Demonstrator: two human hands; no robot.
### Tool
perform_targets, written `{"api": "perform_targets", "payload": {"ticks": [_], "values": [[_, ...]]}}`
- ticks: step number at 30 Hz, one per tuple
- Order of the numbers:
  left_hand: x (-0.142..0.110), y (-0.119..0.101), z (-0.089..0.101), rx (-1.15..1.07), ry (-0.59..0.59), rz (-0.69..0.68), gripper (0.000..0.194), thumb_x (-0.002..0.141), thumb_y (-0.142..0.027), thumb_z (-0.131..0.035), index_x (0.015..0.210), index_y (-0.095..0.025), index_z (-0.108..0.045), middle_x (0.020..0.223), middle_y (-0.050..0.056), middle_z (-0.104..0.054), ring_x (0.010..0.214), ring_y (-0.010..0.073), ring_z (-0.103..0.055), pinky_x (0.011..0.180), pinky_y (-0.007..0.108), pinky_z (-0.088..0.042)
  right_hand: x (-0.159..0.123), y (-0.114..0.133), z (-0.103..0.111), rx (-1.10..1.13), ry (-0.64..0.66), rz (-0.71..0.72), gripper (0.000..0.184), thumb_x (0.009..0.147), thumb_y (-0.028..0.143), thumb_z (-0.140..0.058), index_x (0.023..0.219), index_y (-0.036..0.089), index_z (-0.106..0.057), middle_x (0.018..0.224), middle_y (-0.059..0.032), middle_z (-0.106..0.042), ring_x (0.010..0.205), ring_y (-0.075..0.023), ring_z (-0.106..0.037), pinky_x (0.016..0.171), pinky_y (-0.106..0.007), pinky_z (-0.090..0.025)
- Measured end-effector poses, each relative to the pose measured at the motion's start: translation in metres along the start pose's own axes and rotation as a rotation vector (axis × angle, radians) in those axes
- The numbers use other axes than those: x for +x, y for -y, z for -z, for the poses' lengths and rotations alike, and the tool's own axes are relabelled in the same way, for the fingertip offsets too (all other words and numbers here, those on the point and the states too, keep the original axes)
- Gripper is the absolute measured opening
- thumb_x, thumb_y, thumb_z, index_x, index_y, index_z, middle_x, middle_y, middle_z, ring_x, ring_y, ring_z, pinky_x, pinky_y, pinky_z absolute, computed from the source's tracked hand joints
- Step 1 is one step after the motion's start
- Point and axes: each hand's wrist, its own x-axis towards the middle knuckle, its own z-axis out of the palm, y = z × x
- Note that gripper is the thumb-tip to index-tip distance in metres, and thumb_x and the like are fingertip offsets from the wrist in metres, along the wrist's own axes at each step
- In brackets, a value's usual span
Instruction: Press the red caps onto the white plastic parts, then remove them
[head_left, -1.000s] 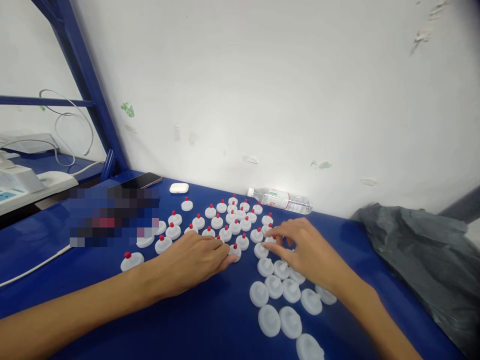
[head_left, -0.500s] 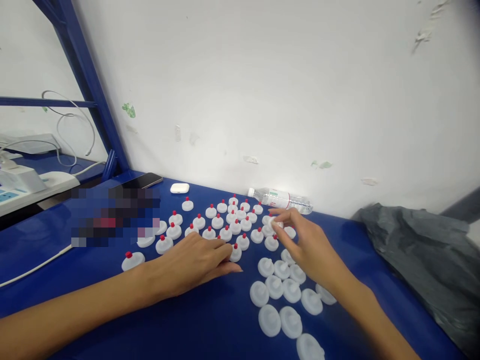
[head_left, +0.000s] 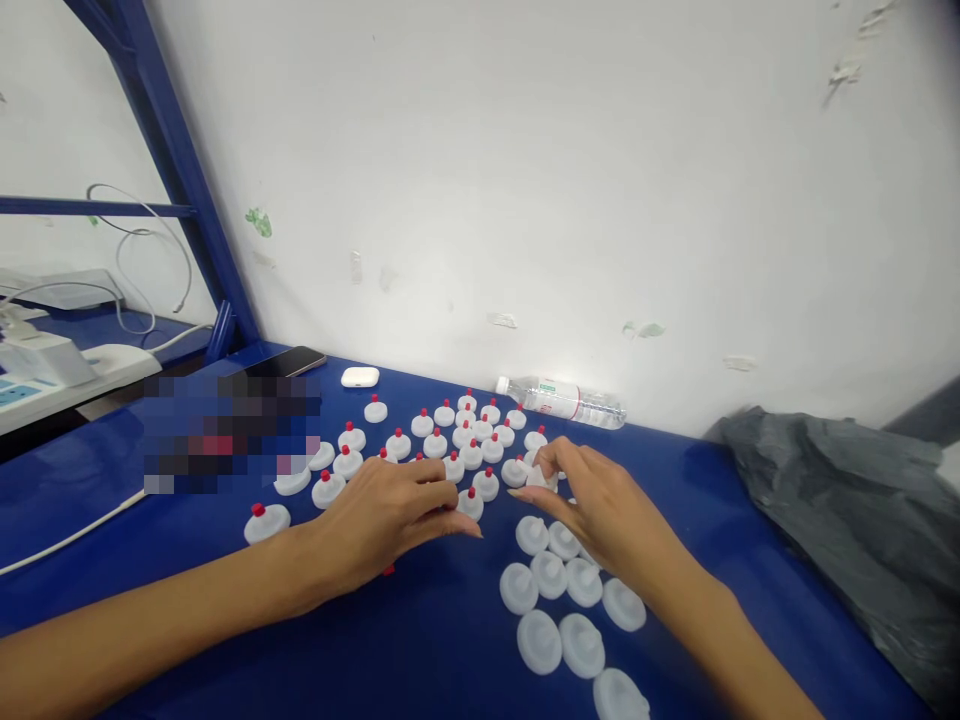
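My right hand (head_left: 592,500) has its thumb and forefinger around a white, translucent spouted lid (head_left: 541,480) at the right of the red-tipped group. My left hand (head_left: 401,505) rests low over the middle of the table, fingers curled and thumb stretched out; its grip is hidden. A small red piece (head_left: 388,570) peeks out under the left palm. Close beyond the left thumb stands a red-tipped lid (head_left: 471,503). Many similar red-tipped lids (head_left: 435,443) spread behind both hands. Plain lids without red tips (head_left: 539,641) lie below the right hand.
A clear bottle (head_left: 562,400) lies along the white wall. Left of it are a white earbud case (head_left: 360,377) and a phone (head_left: 292,362). A dark plastic bag (head_left: 832,540) covers the right side of the blue table (head_left: 420,660). A white power strip (head_left: 112,365) sits far left.
My right hand has come down and towards me, from the back lids to a nearer one. The left hand has shifted slightly, and a red piece now shows beneath it.
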Motion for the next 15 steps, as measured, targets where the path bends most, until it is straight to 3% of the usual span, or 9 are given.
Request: {"api": "perform_targets", "payload": {"ticks": [5, 12, 15], "values": [[0.0008, -0.0018, 0.0013, -0.130, -0.022, 0.064, 0.035, 0.097, -0.052, -0.061, 0.098, -0.018, -0.070, 0.083, -0.001, -0.065, 0.060, 0.0081, -0.057, 0.054, 0.019, -0.043, 0.0036, 0.0038, 0.0001, 0.016, 0.018, 0.049, 0.032, 0.108, 0.050, -0.033, 0.092, 0.024, -0.043, 0.088, -0.0001, -0.062, 0.058, -0.0119, -0.059, 0.053, -0.027, -0.047], [0.0018, -0.0030, 0.0000, -0.315, -0.094, 0.061, 0.007, 0.093, -0.024, -0.073, 0.096, -0.017, -0.072, 0.089, 0.002, -0.071, 0.073, 0.0104, -0.065, 0.067, 0.019, -0.053, -0.0015, 0.0072, -0.0053, 0.145, 0.103, 0.024, 0.007, 0.101, 0.025, -0.062, 0.101, 0.023, -0.055, 0.114, -0.0050, -0.060, 0.071, -0.0121, -0.067, 0.062, -0.028, -0.057], [0.0025, -0.0030, -0.0005, -0.317, -0.134, 0.036, 0.011, 0.090, -0.013, -0.075, 0.101, -0.017, -0.074, 0.092, 0.003, -0.076, 0.081, 0.0120, -0.070, 0.075, 0.020, -0.056, -0.0030, 0.0088, -0.0067, 0.113, 0.113, 0.020, 0.013, 0.102, 0.017, -0.059, 0.112, 0.024, -0.057, 0.121, -0.0075, -0.057, 0.083, -0.0164, -0.070, 0.067, -0.031, -0.059]]}}
